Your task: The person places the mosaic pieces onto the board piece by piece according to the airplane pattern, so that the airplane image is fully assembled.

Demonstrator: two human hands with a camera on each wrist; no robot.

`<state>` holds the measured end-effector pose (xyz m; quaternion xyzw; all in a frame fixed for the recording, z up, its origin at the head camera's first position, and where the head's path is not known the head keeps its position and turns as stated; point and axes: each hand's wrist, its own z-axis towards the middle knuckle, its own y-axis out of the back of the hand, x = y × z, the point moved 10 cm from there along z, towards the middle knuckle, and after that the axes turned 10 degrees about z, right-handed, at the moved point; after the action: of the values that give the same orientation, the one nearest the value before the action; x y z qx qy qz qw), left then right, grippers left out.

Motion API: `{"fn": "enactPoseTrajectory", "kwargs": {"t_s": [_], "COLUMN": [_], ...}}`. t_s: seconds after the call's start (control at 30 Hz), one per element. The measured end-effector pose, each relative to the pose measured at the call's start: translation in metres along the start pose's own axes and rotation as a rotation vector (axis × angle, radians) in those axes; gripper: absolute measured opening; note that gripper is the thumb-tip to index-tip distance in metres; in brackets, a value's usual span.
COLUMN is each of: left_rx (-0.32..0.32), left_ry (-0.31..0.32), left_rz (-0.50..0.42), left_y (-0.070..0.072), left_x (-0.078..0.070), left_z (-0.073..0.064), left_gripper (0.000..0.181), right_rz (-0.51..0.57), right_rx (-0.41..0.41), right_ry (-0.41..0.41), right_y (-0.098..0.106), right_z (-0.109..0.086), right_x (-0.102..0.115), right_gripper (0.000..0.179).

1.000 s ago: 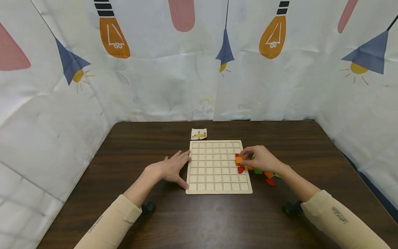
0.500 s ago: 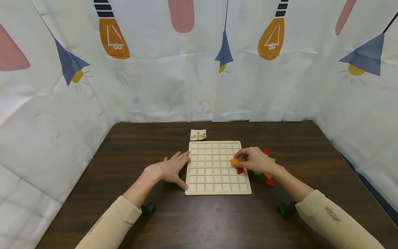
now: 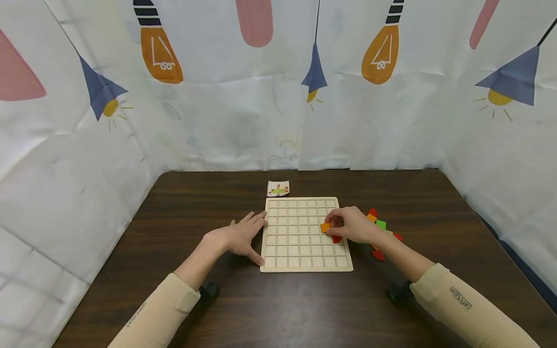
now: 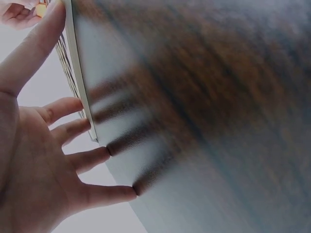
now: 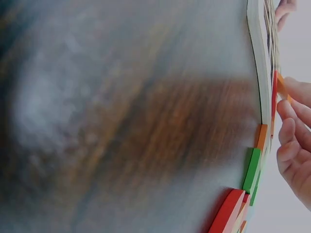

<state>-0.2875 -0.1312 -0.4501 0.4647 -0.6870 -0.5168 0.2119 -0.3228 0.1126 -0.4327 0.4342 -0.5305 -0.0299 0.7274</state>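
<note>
A pale wooden grid board (image 3: 296, 241) lies flat on the dark table. My left hand (image 3: 239, 238) rests along its left edge, fingers spread, thumb near the lower left corner; the left wrist view shows the fingertips against the table and the board's side. Over the board's right columns my right hand (image 3: 354, 225) pinches an orange square block (image 3: 324, 227) between thumb and fingers. Just under that hand sits a red rounded piece (image 3: 336, 239) on the right side of the board. The right wrist view has the orange block (image 5: 281, 86) tilted close above the red piece.
Several loose blocks lie right of the board, among them a green block (image 3: 381, 224) and a red piece (image 3: 377, 255), partly hidden by the right forearm. Behind the board lies a small printed pattern card (image 3: 278, 188). A white printed curtain (image 3: 226, 121) stands behind the table.
My right hand has shifted slightly left over the board with the orange block, uncovering more of the loose pile. The left hand has stayed in place.
</note>
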Motion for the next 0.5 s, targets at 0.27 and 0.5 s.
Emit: {"fn": "enactPoseTrajectory", "kwargs": {"t_s": [0.27, 0.5], "left_rx": [-0.003, -0.005], "left_ry": [-0.004, -0.007], "left_rz": [0.002, -0.002], "left_y": [0.0013, 0.0015], "left_x": [-0.0008, -0.0014], "left_z": [-0.0006, -0.0012], "left_gripper": [0.097, 0.096], "right_rz": [0.012, 0.011], "right_rx": [0.02, -0.002], "right_ry": [-0.047, -0.026], "right_y": [-0.0031, 0.0002], "right_z": [0.0021, 0.0019], "right_x": [-0.0037, 0.0], "right_gripper": [0.02, 0.025]}}
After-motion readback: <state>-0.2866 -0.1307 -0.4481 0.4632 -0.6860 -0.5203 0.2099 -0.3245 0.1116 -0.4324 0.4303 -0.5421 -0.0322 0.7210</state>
